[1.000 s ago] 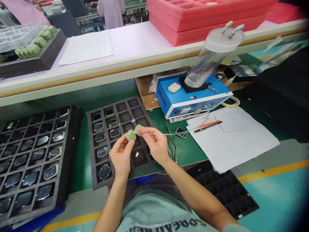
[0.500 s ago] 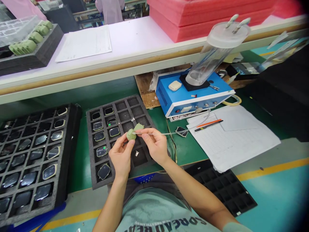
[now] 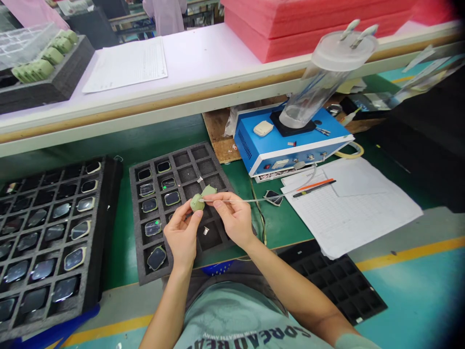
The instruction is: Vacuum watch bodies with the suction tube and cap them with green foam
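Note:
Above the middle foam tray [image 3: 135, 242], my left hand [image 3: 183, 232] pinches a small green watch case [image 3: 197, 202] between thumb and fingers. My right hand [image 3: 232, 215] is closed on a thin clear tube [image 3: 259, 200], whose tip touches or nearly touches the case. The tube trails right toward a blue machine [image 3: 250, 140]. A second green piece [image 3: 208, 190] shows just behind my fingers; whether it joins the case, I cannot tell. Dark-screened watches [image 3: 157, 258] lie in the tray's left columns, and small whitish bits [image 3: 206, 231] rest in it.
Another foam tray of watches [image 3: 65, 289] stands at the left. A clear cylinder [image 3: 308, 87] tops the machine. Papers [image 3: 356, 213] with two pens [image 3: 314, 188] and a loose watch [image 3: 273, 198] lie right. The shelf [image 3: 203, 58] carries red foam blocks [image 3: 290, 29].

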The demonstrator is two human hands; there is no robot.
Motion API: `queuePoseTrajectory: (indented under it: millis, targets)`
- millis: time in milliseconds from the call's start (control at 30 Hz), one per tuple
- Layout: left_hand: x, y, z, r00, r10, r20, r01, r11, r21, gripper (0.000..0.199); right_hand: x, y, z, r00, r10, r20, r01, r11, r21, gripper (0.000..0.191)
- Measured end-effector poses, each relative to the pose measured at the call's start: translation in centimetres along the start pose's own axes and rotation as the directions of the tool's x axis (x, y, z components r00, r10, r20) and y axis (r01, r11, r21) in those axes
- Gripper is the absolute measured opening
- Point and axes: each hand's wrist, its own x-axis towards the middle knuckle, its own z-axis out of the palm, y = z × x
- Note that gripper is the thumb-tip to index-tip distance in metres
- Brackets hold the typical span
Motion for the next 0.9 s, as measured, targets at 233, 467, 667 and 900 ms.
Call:
queuePoseTrajectory:
  millis: [233, 467, 667, 900]
  targets:
    - [-0.1, 0.2, 0.1, 1.0, 0.03, -0.001, -0.03, 0.999, 0.027, 0.035, 0.0, 0.0, 0.0, 1.0, -0.003, -0.002, 0.003, 1.0, 0.018, 0.019]
    - [0.1, 0.4, 0.1, 0.998, 0.058, 0.003, -0.058, 0.996, 0.071, 0.032, 0.2, 0.0, 0.2, 1.0, -0.004, 0.007, 0.004, 0.999, 0.034, 0.02]
    - [0.5, 0.6, 0.3, 0.997, 0.08, -0.019, -0.078, 0.993, 0.091, 0.033, 0.9, -0.1, 0.4, 1.0, 0.009, 0.015, -0.01, 1.0, 0.027, 0.027]
    - [0.7, 0.6, 0.4, 0.995, 0.098, -0.024, -0.094, 0.99, 0.109, 0.034, 1.2, 0.0, 0.4, 0.999, 0.042, 0.022, -0.043, 0.999, 0.028, 0.035]
